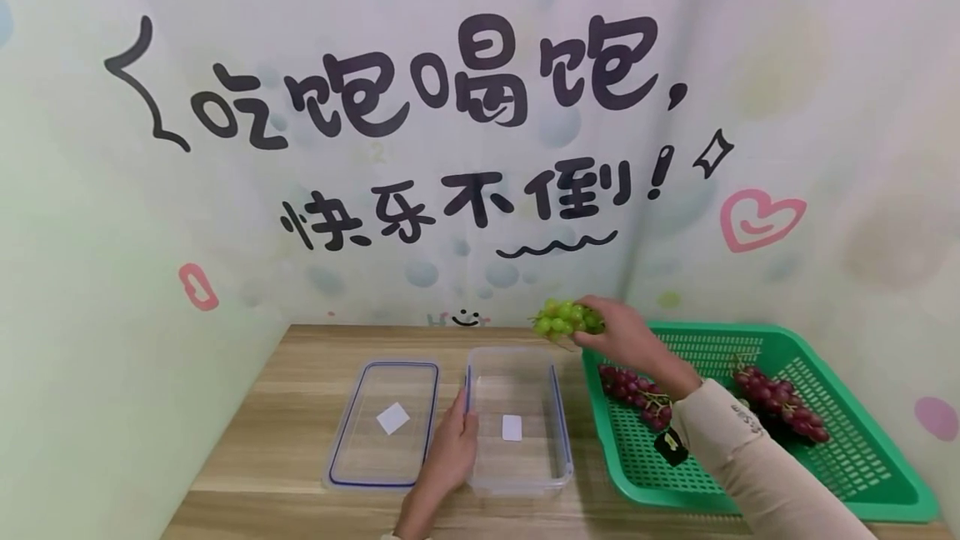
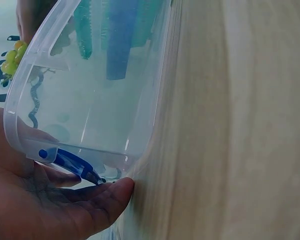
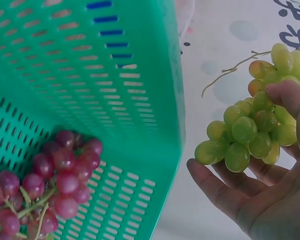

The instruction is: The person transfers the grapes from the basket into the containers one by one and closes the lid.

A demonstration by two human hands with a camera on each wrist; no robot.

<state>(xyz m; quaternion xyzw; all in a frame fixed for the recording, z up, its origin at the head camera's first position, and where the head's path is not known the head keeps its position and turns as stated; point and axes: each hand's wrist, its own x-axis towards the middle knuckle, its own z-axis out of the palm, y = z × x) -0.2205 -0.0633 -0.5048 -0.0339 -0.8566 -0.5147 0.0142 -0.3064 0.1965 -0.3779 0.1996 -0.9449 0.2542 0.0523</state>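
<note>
My right hand (image 1: 621, 342) holds a bunch of green grapes (image 1: 561, 319) up in the air, left of the green basket's back corner; thumb and fingers close round the bunch in the right wrist view, and a thin bare stem (image 3: 230, 72) sticks out. My left hand (image 1: 452, 444) grips the left side wall of a clear plastic container (image 1: 517, 486), beside its blue latch (image 2: 72, 162). This container stands upright on the table with a small white label (image 1: 512, 427) at its base. To its left lies a clear lid (image 1: 367, 448) with a blue seal and a white label.
The green slotted basket (image 1: 622, 473) stands on the right, with a red grape bunch (image 1: 637, 394) at its left side and another red bunch (image 1: 780, 402) at its right. A small black tag (image 1: 671, 447) lies in it. A printed wall sheet (image 1: 465, 273) rises behind the wooden table (image 1: 247, 440).
</note>
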